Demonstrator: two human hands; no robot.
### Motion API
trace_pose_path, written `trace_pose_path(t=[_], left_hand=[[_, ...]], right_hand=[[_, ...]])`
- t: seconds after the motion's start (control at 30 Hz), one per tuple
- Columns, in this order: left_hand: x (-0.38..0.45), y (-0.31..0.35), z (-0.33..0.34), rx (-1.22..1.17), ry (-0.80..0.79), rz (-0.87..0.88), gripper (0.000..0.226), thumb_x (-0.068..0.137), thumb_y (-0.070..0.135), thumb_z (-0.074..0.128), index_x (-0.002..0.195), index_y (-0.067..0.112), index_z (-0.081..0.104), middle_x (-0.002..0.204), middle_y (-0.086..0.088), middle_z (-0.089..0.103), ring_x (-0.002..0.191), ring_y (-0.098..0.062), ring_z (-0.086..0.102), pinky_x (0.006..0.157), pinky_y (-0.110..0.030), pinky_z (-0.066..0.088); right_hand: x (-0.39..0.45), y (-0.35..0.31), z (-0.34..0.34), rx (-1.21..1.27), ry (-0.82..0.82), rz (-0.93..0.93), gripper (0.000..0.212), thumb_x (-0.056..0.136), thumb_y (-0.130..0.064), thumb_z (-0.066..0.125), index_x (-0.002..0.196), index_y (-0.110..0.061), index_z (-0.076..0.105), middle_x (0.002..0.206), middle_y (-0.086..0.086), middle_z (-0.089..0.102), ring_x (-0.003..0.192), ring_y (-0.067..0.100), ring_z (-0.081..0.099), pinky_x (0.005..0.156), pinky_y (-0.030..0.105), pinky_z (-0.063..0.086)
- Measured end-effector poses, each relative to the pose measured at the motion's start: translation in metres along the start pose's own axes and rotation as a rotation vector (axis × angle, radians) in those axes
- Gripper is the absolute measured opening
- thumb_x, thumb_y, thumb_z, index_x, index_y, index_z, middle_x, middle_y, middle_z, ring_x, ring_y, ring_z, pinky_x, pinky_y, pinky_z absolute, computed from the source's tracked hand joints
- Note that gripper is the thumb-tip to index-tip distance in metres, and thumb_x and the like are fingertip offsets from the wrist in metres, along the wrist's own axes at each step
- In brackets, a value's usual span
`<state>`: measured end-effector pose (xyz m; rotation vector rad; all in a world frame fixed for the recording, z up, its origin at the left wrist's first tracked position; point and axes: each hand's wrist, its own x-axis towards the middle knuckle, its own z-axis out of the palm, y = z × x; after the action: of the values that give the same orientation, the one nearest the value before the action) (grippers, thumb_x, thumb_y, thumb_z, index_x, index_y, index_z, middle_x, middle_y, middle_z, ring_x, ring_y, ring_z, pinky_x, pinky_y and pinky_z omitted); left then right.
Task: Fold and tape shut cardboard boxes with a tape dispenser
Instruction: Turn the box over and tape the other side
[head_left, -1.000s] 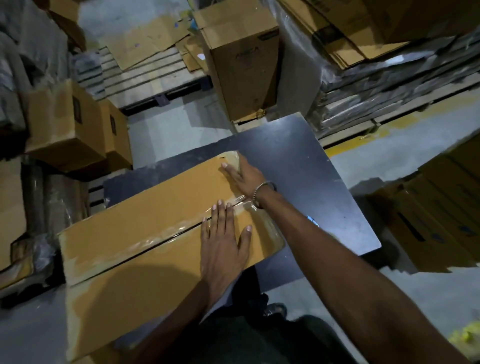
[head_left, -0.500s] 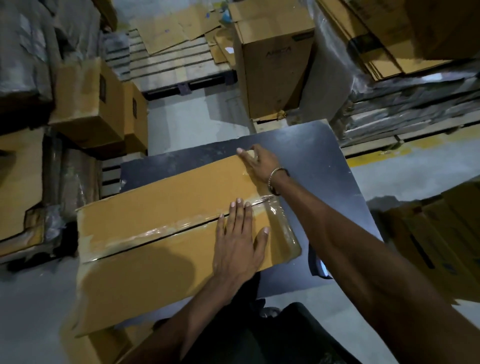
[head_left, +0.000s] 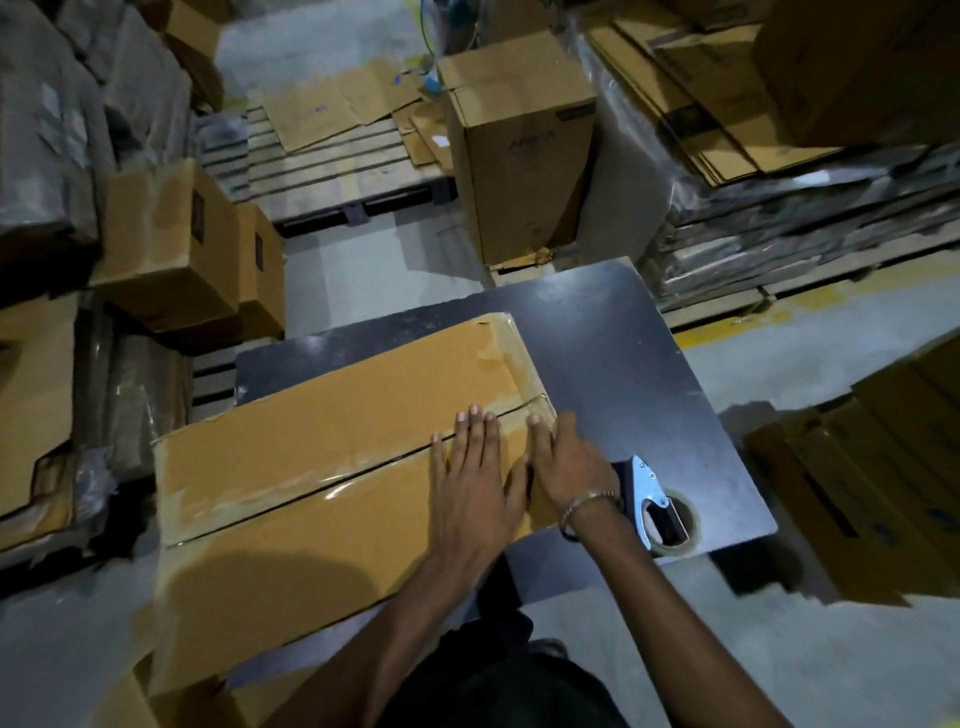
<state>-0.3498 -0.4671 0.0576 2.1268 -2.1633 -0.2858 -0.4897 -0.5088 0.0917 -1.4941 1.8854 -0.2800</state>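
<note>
A long flat cardboard box (head_left: 322, 467) lies on a dark table (head_left: 634, 364), with clear tape along its centre seam and across its right end. My left hand (head_left: 472, 488) lies flat on the box top, fingers straight, fingertips at the seam. My right hand (head_left: 566, 462) presses on the taped right end of the box, fingers over the edge. A tape dispenser (head_left: 657, 506) with a metal blade and a roll of tape lies on the table just right of my right wrist, not held.
Closed cardboard boxes stand at the left (head_left: 171, 249) and beyond the table (head_left: 519, 145). Flattened cartons sit on a wooden pallet (head_left: 332, 171) at the back and in wrapped stacks at the right (head_left: 779, 218). More boxes stand on the floor at right (head_left: 872, 493).
My right hand slid from the far corner of the box's right end down toward me, next to my left hand. The view shifted and the tape dispenser came into sight.
</note>
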Motion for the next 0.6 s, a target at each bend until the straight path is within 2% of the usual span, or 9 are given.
trace_pose_path(t=[0.13,0.27,0.4,0.5,0.6], left_hand=[[0.011,0.003,-0.002,-0.101,-0.041,-0.027,0.076,0.108,0.062,0.009,0.169,0.017,0.017,0.176,0.000,0.003,0.163,-0.014,-0.005,0.131,-0.051,-0.001],[0.056,0.026,-0.006,-0.127,-0.043,-0.078,0.079,0.105,0.062,0.011,0.169,0.015,0.012,0.177,-0.003,0.004,0.163,-0.018,-0.005,0.131,-0.051,-0.006],[0.113,0.043,-0.019,-0.210,-0.126,0.002,0.079,0.106,0.061,0.031,0.169,0.016,0.013,0.177,-0.004,0.003,0.163,-0.018,-0.005,0.130,-0.050,-0.009],[0.117,0.022,-0.034,-0.205,-0.122,0.102,0.074,0.107,0.058,0.036,0.167,0.017,0.022,0.176,-0.004,0.016,0.163,-0.019,0.007,0.130,-0.051,-0.003],[0.076,-0.034,-0.041,-0.082,0.004,0.071,0.068,0.111,0.059,0.020,0.164,0.020,0.031,0.173,-0.001,0.028,0.161,-0.019,0.016,0.130,-0.051,0.009]], right_hand=[[0.006,0.000,-0.001,-0.119,0.135,-0.062,0.041,0.108,-0.059,0.024,0.101,-0.020,0.038,0.100,0.020,0.071,0.091,0.045,0.066,0.063,0.040,0.033],[0.055,0.003,-0.020,-0.210,0.221,-0.136,0.046,0.108,-0.057,0.025,0.110,-0.016,0.047,0.101,0.021,0.070,0.092,0.045,0.066,0.065,0.041,0.036],[0.119,0.007,-0.062,-0.301,0.220,-0.178,0.055,0.108,-0.059,0.022,0.120,-0.016,0.052,0.103,0.021,0.069,0.096,0.042,0.066,0.068,0.038,0.036],[0.162,0.014,-0.093,-0.366,0.246,-0.133,0.060,0.107,-0.061,0.023,0.128,-0.013,0.053,0.110,0.024,0.069,0.102,0.042,0.066,0.074,0.039,0.040],[0.177,0.013,-0.102,-0.439,0.360,-0.054,0.056,0.109,-0.053,0.031,0.136,-0.008,0.050,0.130,0.024,0.062,0.120,0.043,0.059,0.092,0.049,0.047]])
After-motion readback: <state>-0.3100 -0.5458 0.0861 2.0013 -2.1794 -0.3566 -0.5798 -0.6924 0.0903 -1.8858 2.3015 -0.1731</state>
